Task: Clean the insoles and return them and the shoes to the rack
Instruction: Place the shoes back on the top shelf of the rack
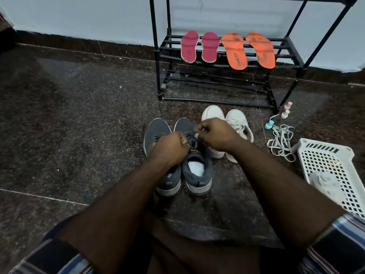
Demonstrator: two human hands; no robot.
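Note:
Two grey sneakers stand side by side on the floor, the left one (156, 133) and the right one (197, 175). My left hand (169, 149) and my right hand (217, 133) are over the right grey sneaker's laces, each with curled fingers pinching the lace. A pair of white sneakers (215, 115) stands just behind my right hand. Two pink insoles (189, 46) and two orange insoles (237, 52) lie across a middle shelf of the black rack (158, 56).
A white perforated basket (325, 155) with a cloth (325, 182) in it sits at the right. Loose white laces (280, 141) and small pastel bottles (286, 109) lie by the rack's right foot. The rack's bottom shelf (215, 86) is bare. Dark stone floor spreads to the left.

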